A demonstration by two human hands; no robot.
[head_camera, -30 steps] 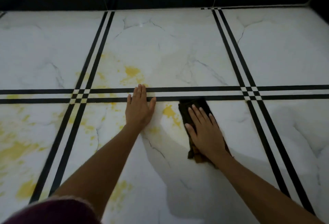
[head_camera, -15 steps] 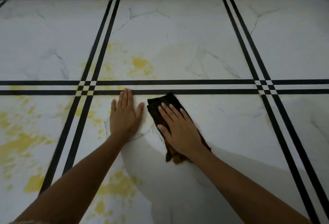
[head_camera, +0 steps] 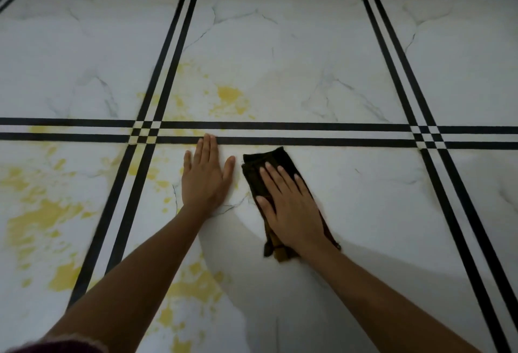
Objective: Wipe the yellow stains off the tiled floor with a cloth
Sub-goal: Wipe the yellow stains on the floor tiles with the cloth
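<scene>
Yellow stains (head_camera: 44, 221) could smear if the dark folded cloth (head_camera: 259, 167) bunches under the flat right hand (head_camera: 291, 207); left hand (head_camera: 206, 177) lies spread, holding nothing.

No legible text, label, brand, number or sign appeared anywhere in view. The tiled floor (head_camera: 308, 72) carried only black stripes and grey veining, and the cloth (head_camera: 253, 173) bore no readable marking.

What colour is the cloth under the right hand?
Dark brown, nearly black, cloth, pressed flat by the right hand; head view.
</scene>
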